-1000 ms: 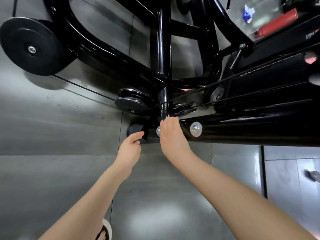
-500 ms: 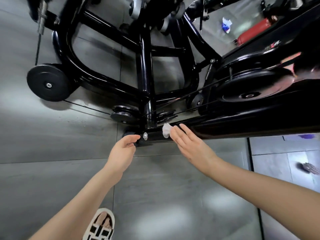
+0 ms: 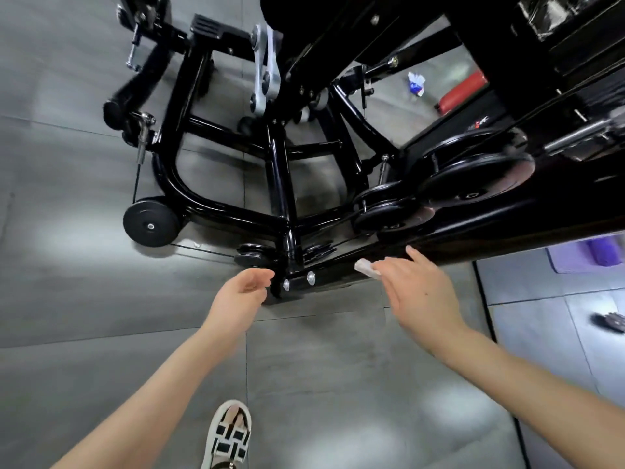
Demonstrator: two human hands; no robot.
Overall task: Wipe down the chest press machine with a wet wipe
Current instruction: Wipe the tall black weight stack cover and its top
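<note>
Down low, the black tubular steel frame of the chest press machine (image 3: 280, 184) fills the upper part of the view, standing on a grey tiled floor (image 3: 84, 299). The right hand (image 3: 419, 292) is stretched flat, fingers extended and spread, with a small folded white wet wipe (image 3: 366, 267) pinned under the fingertips against the lower black base bar (image 3: 338, 269) of the machine. So its grip is pressed on the wipe rather than curled around it.

The left hand (image 3: 241, 292) hovers just beside the end of that same bar, near two round silver bolt heads (image 3: 310, 278). Its fingers are loosely curled and apart, empty, and whether a fingertip touches the metal cannot be told.

Above the bar sit several black cable pulleys (image 3: 473, 177), with a thin cable running leftward to a black round wheel (image 3: 151, 222) at the frame's far curve. A red cylindrical roller pad (image 3: 463, 91) and a crumpled white and blue packet (image 3: 416, 83) lie on the floor beyond the machine. At the bottom edge a black-and-white strapped sandal (image 3: 230, 434) shows on the person's foot.
</note>
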